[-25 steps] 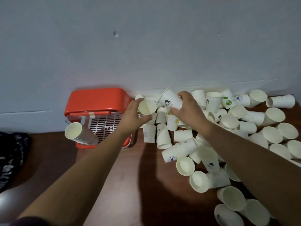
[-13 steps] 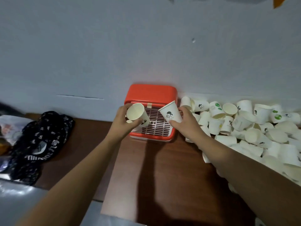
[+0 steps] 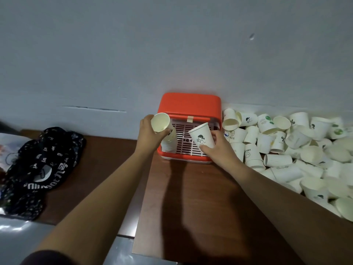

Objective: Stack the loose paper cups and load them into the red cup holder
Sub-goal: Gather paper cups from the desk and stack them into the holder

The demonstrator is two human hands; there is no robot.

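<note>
Far left, on the desk (image 3: pixel 191 197): a black cloth with white print (image 3: pixel 38 169), bunched and well apart from the work.

Left grip (image 3: pixel 148 131): clenched round a plain paper cup (image 3: pixel 160 122). The cup is tilted, with its open mouth towards the camera. The fingers wrap its wall from the left side and below. The cup's rim stands clear above the hand. Directly under it a white column of cups (image 3: pixel 169 145) runs down to the left end of the holder's floor. Whether the held cup is nested into that column cannot be told.

Red cup holder (image 3: pixel 191 102): stands on the desk against the grey wall (image 3: pixel 172 54), its white slotted grille (image 3: pixel 188 146) facing the camera. It lies between the two hands.

Right grip (image 3: pixel 219 148): grasping a printed paper cup (image 3: pixel 202 137) that bears a small dark figure. The cup is tilted, mouth up and to the left. The thumb presses the cup's base edge. The fingers sit behind its right wall. The cup's body projects up and left out of the hand, in front of the grille's right half, and is apart from the left cup.

Right of the holder: a pile of loose paper cups (image 3: pixel 286 146), lying on their sides and at mixed angles, starts just beside the holder's right wall and runs to the frame edge. Some are plain and some printed.
</note>
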